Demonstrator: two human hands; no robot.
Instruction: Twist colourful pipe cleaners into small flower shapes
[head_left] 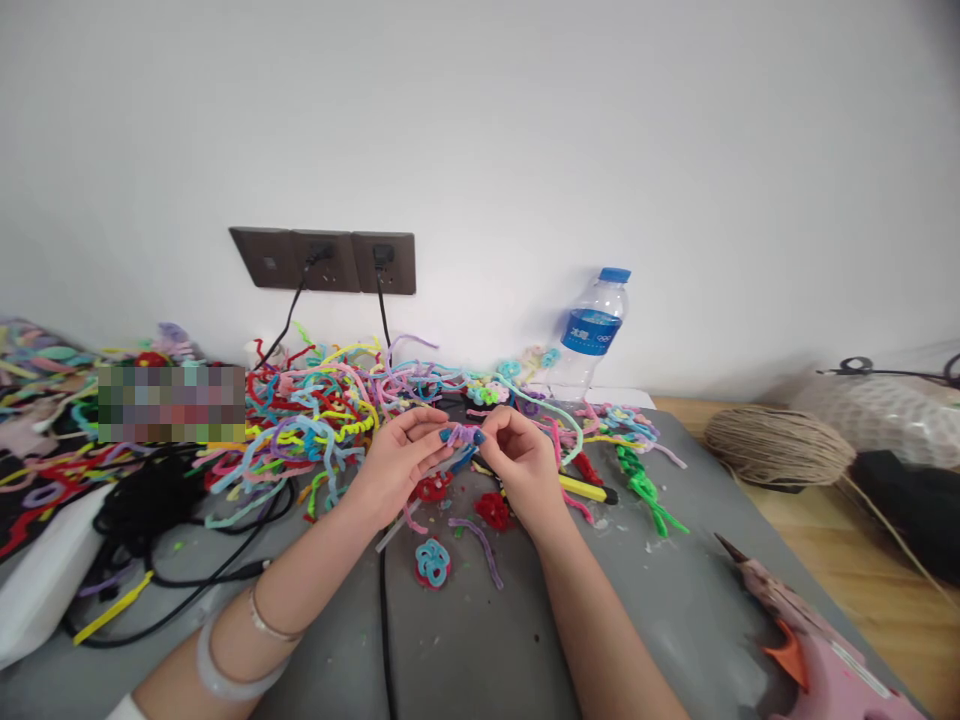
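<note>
My left hand [397, 460] and my right hand [521, 462] meet above a grey mat [465, 640], fingers pinched together on a small purple pipe-cleaner piece [465, 436]. Both hands grip it from opposite sides. Just below them lie red pipe-cleaner shapes [493, 508], a loose purple pipe cleaner [480, 545] and a blue-and-red looped flower [433, 562]. A yellow-handled tool [589, 490] rests right of my right hand. My left wrist wears bracelets.
A big tangle of coloured pipe cleaners [315, 410] fills the back left. Black cables [180, 560] run to wall sockets [322, 260]. A water bottle [592, 335] stands at the wall. A twine spool [776, 445] sits right; a pink glue gun [817, 650] lies bottom right.
</note>
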